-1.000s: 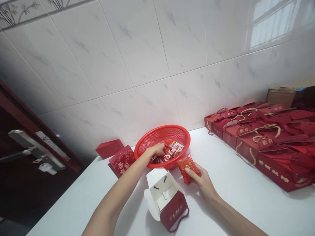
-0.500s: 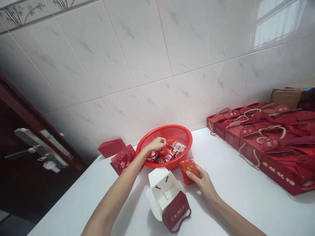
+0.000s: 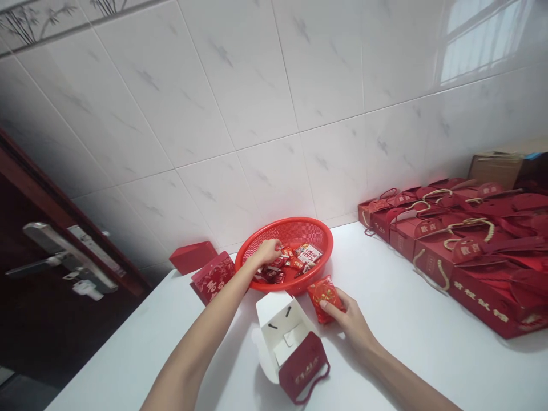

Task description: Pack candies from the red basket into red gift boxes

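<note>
My left hand (image 3: 269, 251) reaches into a red plastic basket (image 3: 319, 225), its fingers curled together over the packets. Whatever they may pinch is too small to make out. Small red and white wrapped sweets (image 3: 295, 264) lie in the basket. Between thumb and fingers, my right hand (image 3: 349, 319) holds a red packet with gold print (image 3: 324, 299), just outside the basket's near right rim. An open gift box (image 3: 303, 368), white inside and dark red outside with a cord handle, stands between my forearms. No contents show in the visible part of its inside.
Several closed red gift boxes with rope handles (image 3: 436, 268) stand in rows on the right. Left of the basket are a red box (image 3: 193, 258) and a printed red box (image 3: 214, 279). A cardboard box (image 3: 492, 170) sits far right; a tiled wall (image 3: 274, 171) backs the white table (image 3: 128, 342).
My left hand has shifted slightly left and down inside the basket, and the sweets under it lie differently. The right hand still holds its packet, now tilted a little more.
</note>
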`<control>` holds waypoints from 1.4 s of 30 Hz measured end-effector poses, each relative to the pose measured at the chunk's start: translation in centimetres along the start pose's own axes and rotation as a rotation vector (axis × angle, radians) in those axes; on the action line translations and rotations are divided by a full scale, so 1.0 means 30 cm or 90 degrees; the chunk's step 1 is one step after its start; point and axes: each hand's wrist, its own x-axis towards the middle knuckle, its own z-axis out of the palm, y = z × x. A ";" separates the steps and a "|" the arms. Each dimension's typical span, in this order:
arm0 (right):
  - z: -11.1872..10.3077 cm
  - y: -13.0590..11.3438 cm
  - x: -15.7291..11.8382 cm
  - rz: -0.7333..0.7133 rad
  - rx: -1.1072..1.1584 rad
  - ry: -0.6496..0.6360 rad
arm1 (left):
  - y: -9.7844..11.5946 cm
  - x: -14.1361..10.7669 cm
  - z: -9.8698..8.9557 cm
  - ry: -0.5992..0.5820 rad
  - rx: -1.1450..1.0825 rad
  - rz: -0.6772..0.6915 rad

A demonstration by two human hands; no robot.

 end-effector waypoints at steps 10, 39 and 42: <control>0.010 -0.035 -0.019 0.029 0.006 -0.012 | 0.008 -0.031 -0.056 -0.098 -0.011 0.026; 0.015 -0.045 -0.019 0.025 -0.015 -0.025 | -0.085 -0.054 -0.022 -0.151 0.076 -0.090; 0.015 -0.040 -0.017 0.023 -0.006 -0.023 | -0.073 -0.072 -0.037 -0.113 -0.012 -0.044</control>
